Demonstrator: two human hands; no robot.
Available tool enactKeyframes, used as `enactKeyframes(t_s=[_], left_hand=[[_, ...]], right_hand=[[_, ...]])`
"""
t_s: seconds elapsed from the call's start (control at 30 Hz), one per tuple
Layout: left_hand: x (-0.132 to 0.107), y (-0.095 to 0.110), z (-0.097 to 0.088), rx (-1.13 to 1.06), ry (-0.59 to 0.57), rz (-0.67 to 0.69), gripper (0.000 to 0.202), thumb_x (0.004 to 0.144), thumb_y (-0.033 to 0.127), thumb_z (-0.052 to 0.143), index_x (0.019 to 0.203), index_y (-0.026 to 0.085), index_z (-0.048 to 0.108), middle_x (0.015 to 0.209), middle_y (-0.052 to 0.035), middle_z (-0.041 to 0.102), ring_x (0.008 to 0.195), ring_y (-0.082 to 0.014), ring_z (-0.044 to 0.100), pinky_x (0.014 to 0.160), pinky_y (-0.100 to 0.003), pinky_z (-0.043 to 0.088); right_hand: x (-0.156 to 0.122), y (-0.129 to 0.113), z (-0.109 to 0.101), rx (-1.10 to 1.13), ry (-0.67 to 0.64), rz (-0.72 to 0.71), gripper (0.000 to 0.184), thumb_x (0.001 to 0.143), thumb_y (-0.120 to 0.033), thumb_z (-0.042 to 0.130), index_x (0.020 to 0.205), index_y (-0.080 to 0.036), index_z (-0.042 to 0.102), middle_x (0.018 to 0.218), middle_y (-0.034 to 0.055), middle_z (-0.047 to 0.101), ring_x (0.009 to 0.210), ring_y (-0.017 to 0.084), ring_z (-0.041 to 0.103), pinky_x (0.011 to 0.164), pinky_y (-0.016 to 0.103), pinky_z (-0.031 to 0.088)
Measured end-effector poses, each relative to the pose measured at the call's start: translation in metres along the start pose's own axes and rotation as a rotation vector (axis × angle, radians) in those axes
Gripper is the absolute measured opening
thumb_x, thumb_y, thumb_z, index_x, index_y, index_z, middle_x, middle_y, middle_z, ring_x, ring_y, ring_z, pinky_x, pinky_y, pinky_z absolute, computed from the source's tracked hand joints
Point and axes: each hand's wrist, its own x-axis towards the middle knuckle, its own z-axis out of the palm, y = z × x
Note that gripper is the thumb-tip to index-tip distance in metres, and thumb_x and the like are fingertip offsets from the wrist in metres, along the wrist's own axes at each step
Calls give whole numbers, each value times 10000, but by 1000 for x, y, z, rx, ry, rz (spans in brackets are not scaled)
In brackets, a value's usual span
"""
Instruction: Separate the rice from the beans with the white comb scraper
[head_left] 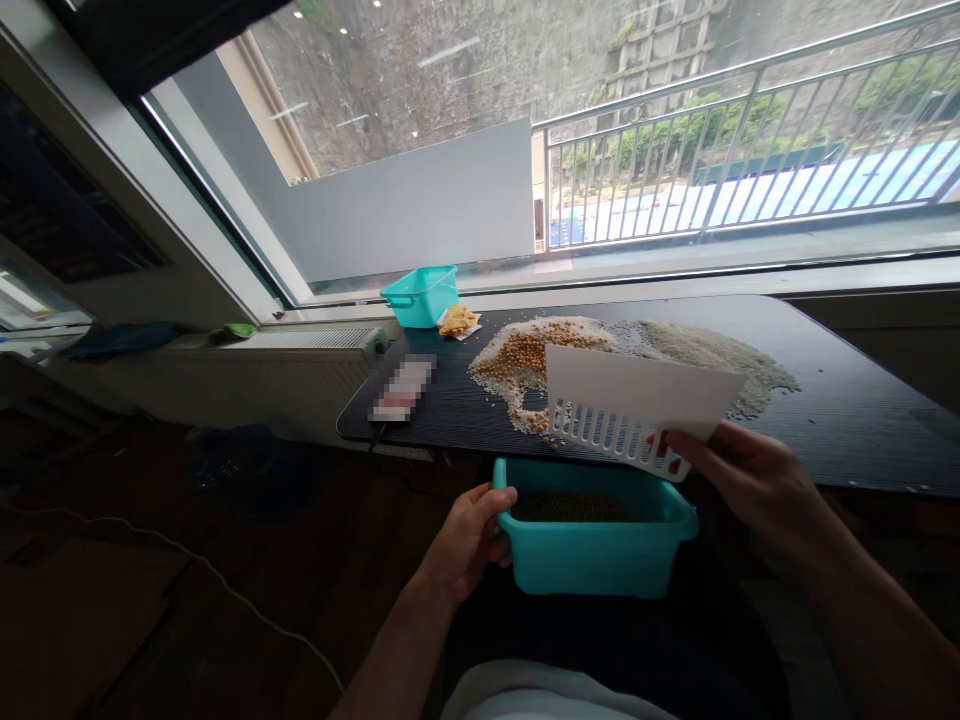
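With its thumb over the rim, my left hand (469, 530) grips the left end of a teal plastic bin (600, 560). The bin is held just below the front edge of the dark table, and dark small grains (570, 507) lie in it. My right hand (742, 470) pinches the lower right corner of a white slotted plastic sheet (637, 385). That sheet is tilted above the table edge and the back of the bin. Behind it spreads a pile of white rice-like grains (705, 355) and orange-brown kernels (525, 355), partly hidden by the sheet.
A second teal bin (421, 300) stands at the back left of the dark table (847, 400). Yellowish food pieces on a tissue (459, 321) lie beside it. A phone-like device (403, 388), blurred, sits near the left edge with a cable. A window and radiator (315, 365) are behind.
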Motion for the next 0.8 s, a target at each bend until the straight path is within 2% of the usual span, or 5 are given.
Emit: enactKeyframes(t_s=[0.17,0.37,0.5,0.7,0.8], left_hand=[[-1,0,0,-9,22,-3,565,636,528,848,574,217,380,436,115,337,352,-41,325,391,-198,292],[-1,0,-1,-9,25,2,573,600,551,869,582,213,407,433,119,342,340,-42,323,383,-204,288],[1,-2,-4,3,25,8,583,615,562,861,571,215,396,423,117,337,335,-43,314,382,-208,279],[1,-3,-7,-6,27,22,561,656,531,842,572,216,385,442,115,334,352,-39,311,391,-204,280],[1,-2,-7,-18,47,18,550,642,519,849,584,216,394,446,118,330,355,-41,313,389,-198,279]], right_hand=[[-1,-2,2,-12,5,11,398,553,-551,862,804,-245,824,813,46,811,741,283,750,730,426,644],[-2,0,22,-1,-116,-39,509,532,-684,839,766,-234,809,747,41,797,669,248,730,660,391,635],[-4,4,22,-11,-191,-50,554,546,-712,822,799,-220,813,769,53,800,691,256,733,658,387,631],[5,21,8,-57,-3,-110,422,671,-636,775,864,-263,814,776,22,797,685,251,732,652,381,630],[7,22,8,-111,11,-96,329,715,-558,767,870,-271,811,757,15,789,694,252,737,650,373,629]])
